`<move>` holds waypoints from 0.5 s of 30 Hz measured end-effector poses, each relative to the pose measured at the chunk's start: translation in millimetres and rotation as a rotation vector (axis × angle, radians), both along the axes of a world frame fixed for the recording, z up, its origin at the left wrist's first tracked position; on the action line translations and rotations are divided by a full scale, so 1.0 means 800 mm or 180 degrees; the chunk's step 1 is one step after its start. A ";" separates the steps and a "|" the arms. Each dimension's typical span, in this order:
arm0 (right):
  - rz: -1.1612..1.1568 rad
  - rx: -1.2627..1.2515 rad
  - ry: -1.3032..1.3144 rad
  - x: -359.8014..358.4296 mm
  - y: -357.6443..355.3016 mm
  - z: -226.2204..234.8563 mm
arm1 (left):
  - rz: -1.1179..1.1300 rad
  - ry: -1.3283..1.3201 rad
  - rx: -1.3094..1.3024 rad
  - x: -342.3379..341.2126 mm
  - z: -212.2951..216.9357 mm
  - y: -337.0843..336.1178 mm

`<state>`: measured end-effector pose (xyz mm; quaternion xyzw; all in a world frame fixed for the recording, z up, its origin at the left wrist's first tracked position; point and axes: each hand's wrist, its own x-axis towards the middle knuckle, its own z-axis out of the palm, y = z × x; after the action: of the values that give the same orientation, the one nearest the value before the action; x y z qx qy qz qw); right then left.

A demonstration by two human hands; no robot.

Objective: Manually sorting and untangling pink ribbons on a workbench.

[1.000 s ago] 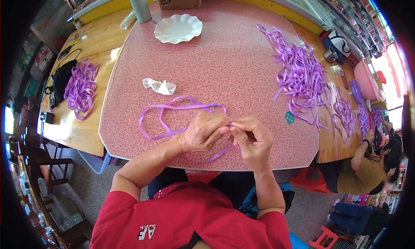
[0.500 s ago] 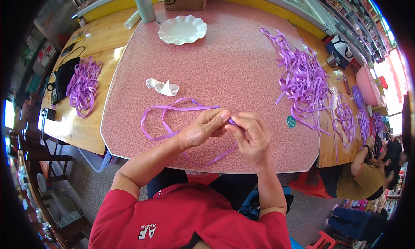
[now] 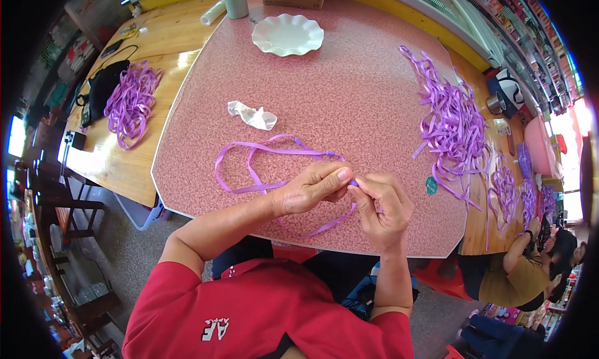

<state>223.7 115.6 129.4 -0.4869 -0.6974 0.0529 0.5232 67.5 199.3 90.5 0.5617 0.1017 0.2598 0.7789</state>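
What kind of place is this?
Maybe a shop used as a workroom: long shelves crowded with small goods stand at the right, and a tangled heap of flat purple straps lies on a pink speckled table.

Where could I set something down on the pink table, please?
The pink tabletop is bare between the white plate and the large ribbon pile, and between that pile and the crumpled white scrap. Its near middle is crowded, with the left hand and right hand pinching a looped purple strap.
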 end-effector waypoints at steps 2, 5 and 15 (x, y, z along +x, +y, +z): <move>0.0030 -0.0092 -0.0166 0.002 -0.001 0.004 | 0.0042 0.0041 0.0035 -0.001 -0.001 0.000; 0.0233 -0.0062 -0.0475 0.011 0.002 0.013 | -0.0056 0.0029 -0.0002 -0.001 -0.003 0.002; 0.0215 -0.0410 -0.0995 0.020 -0.002 0.029 | 0.0494 0.0176 0.1561 0.008 -0.002 0.007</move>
<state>239.7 114.2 152.3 -0.4980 -0.7814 0.0386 0.3740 73.6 205.2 88.8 0.7312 0.0997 0.3202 0.5940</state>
